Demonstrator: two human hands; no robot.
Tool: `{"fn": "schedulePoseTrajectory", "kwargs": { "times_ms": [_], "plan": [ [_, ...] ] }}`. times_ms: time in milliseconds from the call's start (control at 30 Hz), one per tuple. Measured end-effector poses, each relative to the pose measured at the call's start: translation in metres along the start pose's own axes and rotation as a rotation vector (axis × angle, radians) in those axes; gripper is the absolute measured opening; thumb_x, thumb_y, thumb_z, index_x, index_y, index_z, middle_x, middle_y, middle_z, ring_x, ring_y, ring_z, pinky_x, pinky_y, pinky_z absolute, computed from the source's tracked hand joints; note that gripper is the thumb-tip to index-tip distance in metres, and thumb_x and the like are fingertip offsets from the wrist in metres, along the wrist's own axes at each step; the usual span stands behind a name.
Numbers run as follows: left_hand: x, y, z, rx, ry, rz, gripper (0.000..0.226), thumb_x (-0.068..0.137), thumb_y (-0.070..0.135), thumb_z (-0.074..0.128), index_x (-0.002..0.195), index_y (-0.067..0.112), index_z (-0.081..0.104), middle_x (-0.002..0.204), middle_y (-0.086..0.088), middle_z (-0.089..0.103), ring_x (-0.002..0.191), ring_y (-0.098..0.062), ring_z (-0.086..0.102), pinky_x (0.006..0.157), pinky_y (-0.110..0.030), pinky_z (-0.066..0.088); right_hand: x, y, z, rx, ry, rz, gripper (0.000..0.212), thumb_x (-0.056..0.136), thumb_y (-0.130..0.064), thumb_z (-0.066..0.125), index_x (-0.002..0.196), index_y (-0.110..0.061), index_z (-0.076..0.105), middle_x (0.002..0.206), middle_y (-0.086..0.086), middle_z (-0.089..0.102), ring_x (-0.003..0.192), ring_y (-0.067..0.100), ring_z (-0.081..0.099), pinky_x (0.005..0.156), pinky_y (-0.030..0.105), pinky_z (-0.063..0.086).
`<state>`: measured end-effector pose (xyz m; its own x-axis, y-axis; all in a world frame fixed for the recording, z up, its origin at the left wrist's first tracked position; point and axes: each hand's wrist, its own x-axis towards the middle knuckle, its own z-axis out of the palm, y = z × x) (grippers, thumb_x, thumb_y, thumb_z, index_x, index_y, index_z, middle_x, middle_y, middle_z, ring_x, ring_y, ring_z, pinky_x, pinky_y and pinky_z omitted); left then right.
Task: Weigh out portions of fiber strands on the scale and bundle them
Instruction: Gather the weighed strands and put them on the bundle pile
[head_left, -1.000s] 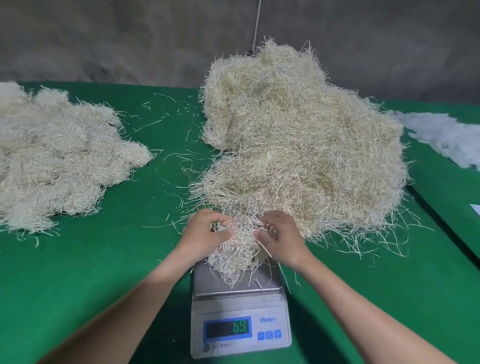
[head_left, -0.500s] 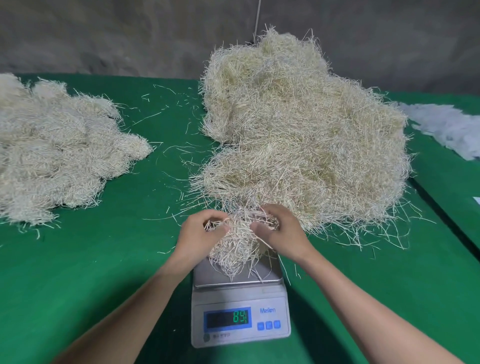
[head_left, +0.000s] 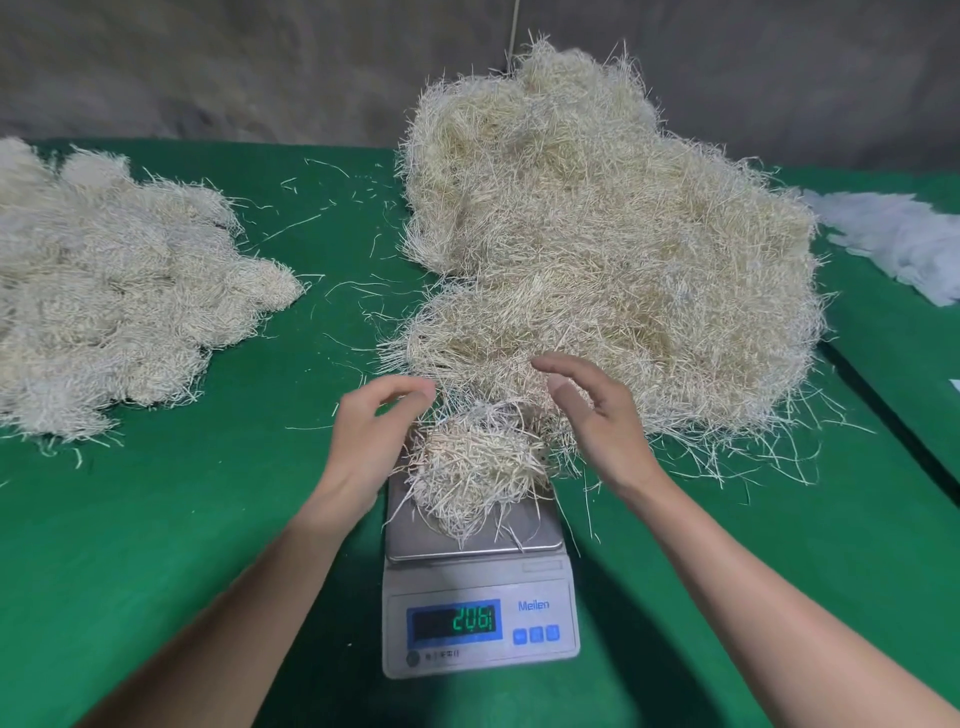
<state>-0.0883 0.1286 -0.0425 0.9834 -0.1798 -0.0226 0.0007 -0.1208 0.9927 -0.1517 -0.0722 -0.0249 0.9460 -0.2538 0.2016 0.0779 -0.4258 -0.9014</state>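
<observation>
Both sides of fiber portion on scale: left hand, right hand, fingers loosely spread (gripping nothing).

I note: pile dry straw-like fibre, pale, rough, matt; scale pan brushed metal, dull sheen; scale body smooth off-white plastic, slight gloss; my counter green cloth, matt, felt-like.

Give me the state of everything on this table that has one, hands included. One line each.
Scale: switched on, display lit, green digits showing.
Portion: loose and unbundled on the scale pan, held by neither hand.
Left hand: open, empty, beside the portion.
Right hand: open, empty, over the portion's far side.
Large pile: loose heap behind the scale.
Left pile: heaped in clumps, no hand on it.
</observation>
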Motion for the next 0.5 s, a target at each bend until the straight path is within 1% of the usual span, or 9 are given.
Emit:
{"fn": "schedulePoseTrajectory", "kwargs": {
  "times_ms": [100,200,233,333,367,400,500],
  "plan": [
    [0.001,0.006,-0.005,0.024,0.03,0.038,0.017,0.085,0.027,0.065,0.076,0.04,0.071,0.096,0.025,0.069,0.098,0.012,0.056,0.086,-0.016,0.036,-0.001,-0.006,0.001,-0.012,-0.016,-0.038,0.02,0.095,-0.019,0.052,0.11,-0.028,0.062,0.123,-0.009,0.057,0.12,0.004,0.047,0.11,0.038,0.031],
    [0.001,0.013,-0.008,0.071,0.023,0.065,0.008,0.086,0.034,0.064,0.081,0.037,0.07,0.1,0.023,0.068,0.103,0.008,0.056,0.09,-0.019,0.036,-0.002,-0.011,0.006,-0.097,-0.06,-0.069,0.023,0.094,-0.025,0.054,0.115,-0.027,0.062,0.129,-0.009,0.052,0.127,0.01,0.043,0.111,0.041,0.027],
    [0.001,0.016,-0.009,0.081,0.011,0.069,0.008,0.086,0.037,0.063,0.083,0.036,0.069,0.1,0.023,0.067,0.102,0.01,0.055,0.09,-0.019,0.036,-0.003,-0.012,0.007,-0.116,-0.072,-0.087,0.024,0.093,-0.026,0.054,0.116,-0.027,0.061,0.128,-0.01,0.051,0.127,0.01,0.042,0.111,0.041,0.026],
    [0.002,0.026,-0.015,0.04,-0.004,0.067,0.016,0.09,0.04,0.057,0.083,0.033,0.07,0.087,0.03,0.067,0.087,0.026,0.052,0.078,-0.011,0.03,-0.002,-0.015,0.008,-0.105,-0.075,-0.095,0.022,0.095,-0.024,0.051,0.115,-0.028,0.06,0.128,-0.009,0.052,0.126,0.01,0.043,0.111,0.044,0.028],
    [0.003,0.029,-0.018,0.025,0.009,0.066,0.019,0.091,0.04,0.055,0.082,0.033,0.07,0.086,0.031,0.067,0.084,0.026,0.052,0.075,-0.01,0.029,-0.001,-0.015,0.007,-0.081,-0.06,-0.093,0.021,0.096,-0.023,0.05,0.114,-0.029,0.06,0.127,-0.008,0.054,0.125,0.011,0.045,0.11,0.046,0.029],
    [0.004,0.032,-0.021,0.013,0.028,0.067,0.021,0.092,0.041,0.054,0.081,0.034,0.07,0.087,0.03,0.068,0.086,0.024,0.054,0.075,-0.011,0.028,0.0,-0.015,0.006,-0.054,-0.043,-0.093,0.021,0.097,-0.022,0.049,0.113,-0.029,0.06,0.124,-0.008,0.056,0.123,0.012,0.047,0.109,0.047,0.031],
    [0.005,0.038,-0.027,-0.018,0.07,0.083,0.023,0.092,0.041,0.054,0.078,0.033,0.071,0.091,0.018,0.071,0.097,0.005,0.06,0.078,-0.012,0.03,0.002,-0.015,0.003,-0.001,-0.019,-0.089,0.02,0.097,-0.021,0.047,0.109,-0.03,0.06,0.119,-0.008,0.059,0.121,0.013,0.05,0.106,0.048,0.035]
  ]
}}
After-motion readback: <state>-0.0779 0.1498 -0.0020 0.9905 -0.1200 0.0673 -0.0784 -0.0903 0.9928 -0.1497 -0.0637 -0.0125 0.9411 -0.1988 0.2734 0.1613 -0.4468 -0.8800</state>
